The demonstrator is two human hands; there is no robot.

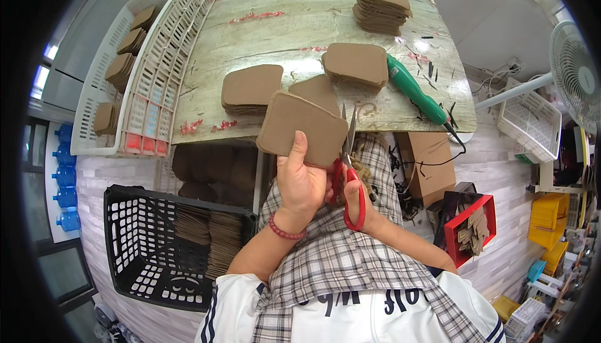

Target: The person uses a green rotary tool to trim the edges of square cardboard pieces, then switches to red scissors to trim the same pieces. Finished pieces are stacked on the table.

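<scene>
Head view: counter (263, 36) upper centre, brown stacks on it. Left hand (300, 183) closed on brown leather piece (300, 129), mid-frame. Right hand (363, 208) gripping red scissors (349, 174), blades parted at piece's right edge. Keep piece taut, trim close along stitch line.

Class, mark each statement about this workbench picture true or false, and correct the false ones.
1. The left hand holds a brown pad. True.
2. The right hand holds red-handled scissors. True.
3. The scissors' blades point down toward the lap. False: they point up, beside the pad's right edge.
4. The green tool lies in the black crate. False: it lies on the table.
5. The black crate holds stacks of brown pieces. True.
</scene>
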